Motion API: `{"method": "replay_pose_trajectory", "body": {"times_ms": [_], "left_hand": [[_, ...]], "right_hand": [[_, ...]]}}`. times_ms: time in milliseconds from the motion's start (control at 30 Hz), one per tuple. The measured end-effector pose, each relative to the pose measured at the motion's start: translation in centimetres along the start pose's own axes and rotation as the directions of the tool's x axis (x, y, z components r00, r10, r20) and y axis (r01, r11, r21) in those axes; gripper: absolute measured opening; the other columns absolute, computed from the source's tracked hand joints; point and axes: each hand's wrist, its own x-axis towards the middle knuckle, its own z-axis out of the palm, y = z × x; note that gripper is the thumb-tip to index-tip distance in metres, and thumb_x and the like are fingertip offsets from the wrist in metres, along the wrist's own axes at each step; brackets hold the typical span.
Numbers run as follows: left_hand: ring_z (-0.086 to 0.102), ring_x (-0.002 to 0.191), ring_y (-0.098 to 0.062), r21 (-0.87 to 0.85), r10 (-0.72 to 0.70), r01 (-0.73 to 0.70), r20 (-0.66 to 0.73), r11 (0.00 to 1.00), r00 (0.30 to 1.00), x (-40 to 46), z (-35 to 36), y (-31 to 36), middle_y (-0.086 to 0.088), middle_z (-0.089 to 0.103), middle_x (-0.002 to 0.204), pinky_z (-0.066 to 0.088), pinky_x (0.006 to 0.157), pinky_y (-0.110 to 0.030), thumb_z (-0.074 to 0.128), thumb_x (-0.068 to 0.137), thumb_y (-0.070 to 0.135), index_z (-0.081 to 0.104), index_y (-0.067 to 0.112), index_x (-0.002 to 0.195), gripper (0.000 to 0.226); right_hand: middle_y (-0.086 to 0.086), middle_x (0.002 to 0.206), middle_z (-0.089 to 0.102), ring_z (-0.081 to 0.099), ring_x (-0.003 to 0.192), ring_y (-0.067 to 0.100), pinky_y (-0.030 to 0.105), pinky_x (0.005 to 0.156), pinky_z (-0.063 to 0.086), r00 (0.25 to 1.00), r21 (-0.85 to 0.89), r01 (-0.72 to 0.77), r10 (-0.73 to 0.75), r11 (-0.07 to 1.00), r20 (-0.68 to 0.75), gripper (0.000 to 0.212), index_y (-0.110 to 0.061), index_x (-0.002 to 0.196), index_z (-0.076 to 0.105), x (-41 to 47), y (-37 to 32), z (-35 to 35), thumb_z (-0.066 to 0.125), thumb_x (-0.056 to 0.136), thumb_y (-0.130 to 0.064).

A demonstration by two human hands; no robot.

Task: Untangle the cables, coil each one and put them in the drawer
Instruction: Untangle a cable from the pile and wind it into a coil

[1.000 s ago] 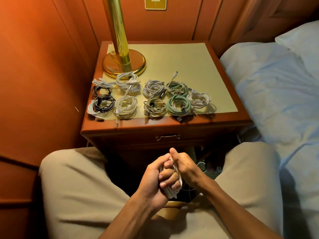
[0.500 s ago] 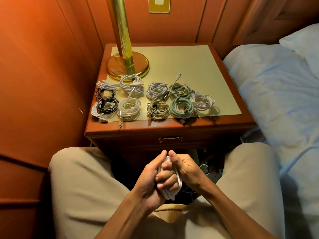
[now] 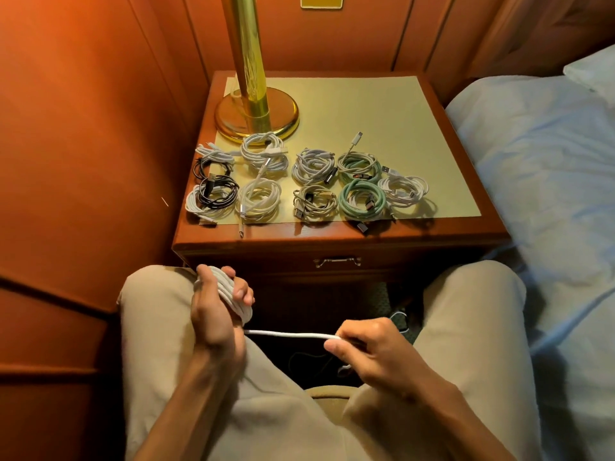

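My left hand [image 3: 216, 311] grips a coil of white cable [image 3: 229, 294] wound around its fingers, above my left knee. A straight length of that cable [image 3: 289, 335] runs to my right hand [image 3: 369, 351], which pinches it between thumb and fingers. Several coiled cables lie in two rows on the nightstand [image 3: 339, 241]: white ones [image 3: 263, 154], a black one [image 3: 216, 193] and green ones [image 3: 362, 199]. The drawer [image 3: 337, 261] under the top is closed, with a brass handle.
A brass lamp base [image 3: 256, 118] stands at the back left of the nightstand. A bed with pale sheets [image 3: 549, 181] lies to the right. Wooden wall panels close in on the left. Loose cable [image 3: 397, 316] shows on the dark floor between my knees.
My hands, clasped together over the white coil before, have separated. The left went up and left with the coil; the right drew a straight length of cable out to the right.
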Motion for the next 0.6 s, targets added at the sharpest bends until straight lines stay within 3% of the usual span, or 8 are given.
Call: {"method": "replay_pose_trajectory", "body": {"times_ms": [133, 200, 300, 367, 500, 600], "left_hand": [[0.038, 0.047, -0.008, 0.304, 0.021, -0.056, 0.117, 0.951, 0.993, -0.9, 0.5, -1.3, -0.002, 0.037, 0.058, 0.036, 0.045, -0.020, 0.026, 0.108, 0.030, 0.045, 0.008, 0.084, 0.037], [0.039, 0.047, -0.010, 0.459, -0.074, -0.050, 0.249, 0.887, 0.966, -1.7, 1.0, -1.7, 0.000, 0.041, 0.054, 0.035, 0.048, -0.022, 0.029, 0.107, 0.031, 0.049, 0.009, 0.083, 0.038], [0.046, 0.050, -0.011, 0.665, -0.228, -0.149, 0.445, 0.732, 0.866, -3.6, 1.9, -2.1, 0.000, 0.050, 0.055, 0.039, 0.053, -0.021, 0.030, 0.105, 0.037, 0.053, 0.014, 0.078, 0.042], [0.043, 0.050, -0.012, 0.680, -0.279, -0.156, 0.485, 0.716, 0.829, -4.6, 2.6, -2.3, -0.001, 0.049, 0.056, 0.037, 0.051, -0.020, 0.028, 0.104, 0.041, 0.053, 0.014, 0.078, 0.045], [0.033, 0.046, -0.011, 0.673, -0.320, -0.147, 0.518, 0.725, 0.793, -4.9, 3.7, -1.9, 0.002, 0.039, 0.052, 0.027, 0.047, -0.026, 0.023, 0.101, 0.052, 0.052, 0.012, 0.074, 0.056], [0.031, 0.043, -0.009, 0.662, -0.342, -0.149, 0.552, 0.735, 0.761, -5.2, 4.2, -1.7, 0.008, 0.037, 0.050, 0.025, 0.046, -0.023, 0.028, 0.099, 0.054, 0.050, 0.009, 0.072, 0.056]], "right_hand": [[-0.018, 0.063, 0.051, 0.046, 0.053, -0.001, 0.010, 0.051, 0.029, 0.971, -0.068, 0.189, -0.197, 0.980, -0.139, 0.028, -0.017, 0.077, 0.068, 1.3, -2.4, -1.5, 0.058, 0.096, -0.035], [-0.017, 0.066, 0.056, 0.049, 0.056, -0.002, 0.010, 0.051, 0.034, 0.943, -0.100, 0.247, -0.263, 0.964, -0.202, 0.026, -0.013, 0.078, 0.070, 2.0, -3.4, -2.5, 0.060, 0.094, -0.030], [-0.008, 0.071, 0.066, 0.059, 0.061, 0.003, 0.017, 0.053, 0.046, 0.911, -0.142, 0.321, -0.347, 0.936, -0.224, 0.019, -0.011, 0.079, 0.072, 3.2, -4.1, -3.9, 0.065, 0.092, -0.021], [-0.004, 0.071, 0.069, 0.061, 0.062, 0.005, 0.019, 0.055, 0.048, 0.897, -0.186, 0.336, -0.374, 0.923, -0.237, 0.013, -0.009, 0.078, 0.074, 3.9, -3.8, -4.5, 0.069, 0.089, -0.014], [-0.005, 0.070, 0.070, 0.061, 0.061, 0.005, 0.025, 0.055, 0.049, 0.904, -0.171, 0.285, -0.324, 0.943, -0.280, 0.015, -0.010, 0.077, 0.076, 4.7, -2.2, -5.3, 0.071, 0.088, -0.021], [-0.006, 0.072, 0.071, 0.064, 0.064, 0.005, 0.028, 0.056, 0.051, 0.908, -0.110, 0.255, -0.277, 0.961, -0.313, 0.012, -0.012, 0.078, 0.078, 5.0, -1.4, -5.2, 0.074, 0.083, -0.022]]}}
